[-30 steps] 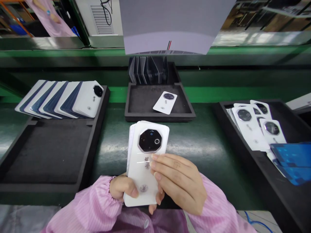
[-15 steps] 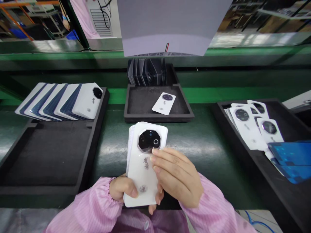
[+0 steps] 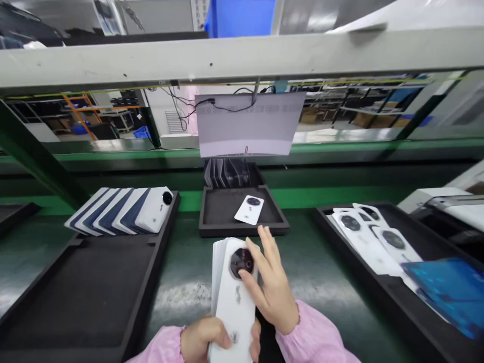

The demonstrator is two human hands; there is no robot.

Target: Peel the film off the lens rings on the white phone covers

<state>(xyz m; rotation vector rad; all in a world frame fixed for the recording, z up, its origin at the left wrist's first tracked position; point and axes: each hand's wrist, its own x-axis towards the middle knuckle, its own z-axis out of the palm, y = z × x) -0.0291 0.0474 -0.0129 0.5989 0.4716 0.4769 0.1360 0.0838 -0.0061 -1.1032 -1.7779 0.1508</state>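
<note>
My left hand (image 3: 212, 335) is closed around a stack of white phone back covers (image 3: 236, 307), thumb on the front and fingers round the right edge. The top cover carries a dark octagonal camera window (image 3: 242, 262), with dark printed marks below it. My right hand (image 3: 270, 282) lies over the upper right of this cover. Its thumb and index finger are spread apart and touch around the camera window, while the other fingers stretch upward. Whether a thin film lies under the fingertips I cannot tell.
At left, a black tray (image 3: 132, 297) bears a fanned row of white covers (image 3: 155, 212). The centre tray (image 3: 244, 229) contains one white cover (image 3: 249, 209) and dark upright sheets (image 3: 227, 173). White covers (image 3: 363, 242) and blue film sheets (image 3: 446, 290) lie in the right tray (image 3: 340, 252). A monitor (image 3: 249, 121) hangs behind.
The view has tilted up, so trays and hands sit lower in the picture. My right hand's fingers, close together before near the window's lower edge, are now spread around it.
</note>
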